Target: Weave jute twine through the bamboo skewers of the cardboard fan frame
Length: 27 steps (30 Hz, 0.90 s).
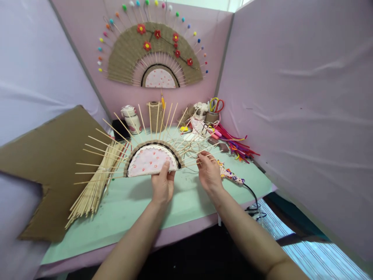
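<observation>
Pinching half-round panel (147, 161) — left hand (163, 186); right hand (208, 171) — fingers curled at thin sticks (201, 156).

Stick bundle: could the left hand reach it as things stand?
Probably not freely: the left hand grips the half-round fan, whose radiating sticks cross over the upper end of the stick bundle.

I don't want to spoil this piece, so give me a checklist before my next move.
1. Half-round piece supported: ok, left hand grips its lower edge.
2. Right hand gripping a radiating stick: cannot tell; fingertips are among the right-hand ones.
3. Loose string away from the sticks: not ok, it's loosely looped right behind them.
4. Patterned corded tool set down: ok, on the table.
5. Tool switched off: cannot tell.
</observation>
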Motion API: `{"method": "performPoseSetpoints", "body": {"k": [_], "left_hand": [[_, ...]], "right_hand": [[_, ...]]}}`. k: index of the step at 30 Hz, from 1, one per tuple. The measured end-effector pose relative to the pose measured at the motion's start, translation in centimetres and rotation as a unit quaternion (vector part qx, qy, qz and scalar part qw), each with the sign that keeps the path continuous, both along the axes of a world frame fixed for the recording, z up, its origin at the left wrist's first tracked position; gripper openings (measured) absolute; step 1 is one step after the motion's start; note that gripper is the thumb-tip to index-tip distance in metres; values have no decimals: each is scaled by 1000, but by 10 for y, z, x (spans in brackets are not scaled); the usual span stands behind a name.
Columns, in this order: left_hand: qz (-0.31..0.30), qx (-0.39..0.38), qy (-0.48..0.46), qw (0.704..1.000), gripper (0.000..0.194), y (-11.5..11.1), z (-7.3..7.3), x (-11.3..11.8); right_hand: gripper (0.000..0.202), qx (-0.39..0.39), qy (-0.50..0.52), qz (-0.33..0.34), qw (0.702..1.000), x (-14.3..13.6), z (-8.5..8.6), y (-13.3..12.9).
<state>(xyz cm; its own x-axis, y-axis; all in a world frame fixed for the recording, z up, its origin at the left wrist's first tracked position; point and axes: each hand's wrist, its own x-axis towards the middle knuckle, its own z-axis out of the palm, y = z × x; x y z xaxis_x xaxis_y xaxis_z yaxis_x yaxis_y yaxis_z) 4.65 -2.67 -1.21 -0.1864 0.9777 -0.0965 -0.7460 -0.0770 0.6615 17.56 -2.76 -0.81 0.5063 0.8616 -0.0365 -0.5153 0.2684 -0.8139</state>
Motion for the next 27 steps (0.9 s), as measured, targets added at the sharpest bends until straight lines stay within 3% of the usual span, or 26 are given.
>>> {"method": "performPoseSetpoints", "body": {"k": [7, 22, 27], "left_hand": [[-3, -7, -1, 1000, 33, -2, -1, 2], [-37, -4, -1, 999, 34, -7, -2, 7], [-46, -29, -30, 998, 30, -3, -7, 5]], "right_hand": [[25, -7, 58, 0, 998, -1, 5, -2], [25, -12, 6, -36, 999, 0, 4, 4], [32, 16, 42, 22, 999, 1, 5, -3]]}}
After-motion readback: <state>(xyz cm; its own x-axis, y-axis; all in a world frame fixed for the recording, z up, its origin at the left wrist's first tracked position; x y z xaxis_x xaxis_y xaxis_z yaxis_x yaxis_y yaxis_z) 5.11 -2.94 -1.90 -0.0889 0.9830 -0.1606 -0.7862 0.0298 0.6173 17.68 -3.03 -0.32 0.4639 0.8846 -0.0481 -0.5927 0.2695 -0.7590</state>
